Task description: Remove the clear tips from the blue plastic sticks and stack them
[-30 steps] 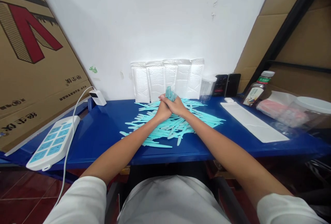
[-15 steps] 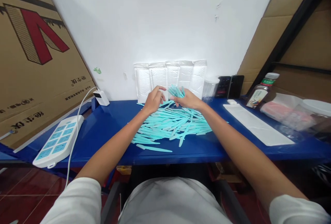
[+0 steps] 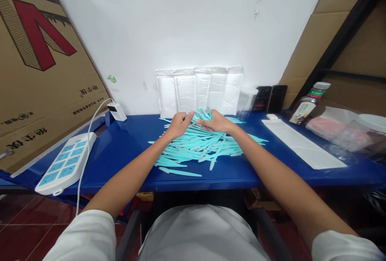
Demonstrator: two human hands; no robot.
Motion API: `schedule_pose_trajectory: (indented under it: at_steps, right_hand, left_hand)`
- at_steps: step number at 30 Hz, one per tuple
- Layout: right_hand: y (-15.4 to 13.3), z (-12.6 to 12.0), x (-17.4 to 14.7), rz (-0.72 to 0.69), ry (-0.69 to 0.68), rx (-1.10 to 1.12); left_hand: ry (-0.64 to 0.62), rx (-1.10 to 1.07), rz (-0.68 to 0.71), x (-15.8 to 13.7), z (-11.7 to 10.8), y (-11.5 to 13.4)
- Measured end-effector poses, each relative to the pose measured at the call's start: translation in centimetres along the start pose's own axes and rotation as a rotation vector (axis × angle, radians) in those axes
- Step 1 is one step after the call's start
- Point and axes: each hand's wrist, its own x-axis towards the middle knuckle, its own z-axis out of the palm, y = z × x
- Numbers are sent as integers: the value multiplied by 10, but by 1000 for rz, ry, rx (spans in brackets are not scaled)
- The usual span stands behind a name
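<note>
In the middle of the blue table lies a loose pile of slim turquoise eyebrow razors [image 3: 193, 146], pointing in many directions. Above its far side, my right hand [image 3: 218, 122] is closed round a small bunch of the same razors [image 3: 202, 113], their ends sticking up past the fingers. My left hand [image 3: 180, 125] is at the bunch's left side, thumb and fingers closed against the razors; its fingertips are partly hidden. A single razor [image 3: 180, 171] lies apart at the pile's front.
White padded mailers [image 3: 200, 90] lean on the wall behind the pile. Right: a clear jar [image 3: 246, 99], two phones [image 3: 276, 99], a flat white mailer [image 3: 303, 144], a bottle [image 3: 309, 104] and a plastic tub [image 3: 372, 126]. Left: a power strip [image 3: 66, 162] with its cable and a large carton [image 3: 45, 84].
My left hand has moved slightly down and right, from beside the bunch to closing against it. My right hand has lowered a little, still holding the razors.
</note>
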Motion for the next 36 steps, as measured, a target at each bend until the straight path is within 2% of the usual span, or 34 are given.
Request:
schedule_pose_trajectory:
  at_steps: [8, 13, 18, 24, 26, 30, 31, 33, 36]
  right_hand:
    - [13, -5, 0, 43, 48, -50]
    - [20, -7, 3, 41, 80, -65]
    - [20, -10, 4, -37, 78, -24]
    - [13, -8, 5, -72, 110, -10]
    - [16, -13, 3, -68, 130, -14]
    - [30, -32, -1, -18, 213, -43]
    - [34, -36, -2, 1, 231, -50]
    - [40, -40, -2, 26, 249, -65]
    - [44, -38, -1, 17, 222, -112]
  left_hand:
    - [138, -130, -155, 0, -7, -16]
    - [109, -134, -138, 1, -9, -20]
    - [97, -146, -101, 3, -13, -20]
    - [69, -246, -164, 6, -14, -17]
    - [98, -304, -193, 8, -22, -19]
    - [350, -306, -208, 12, -54, -34]
    - [371, -268, -209, 13, -63, -39]
    - [306, -154, -257, 13, -79, -48]
    - [73, 198, -328, 10, -106, -58]
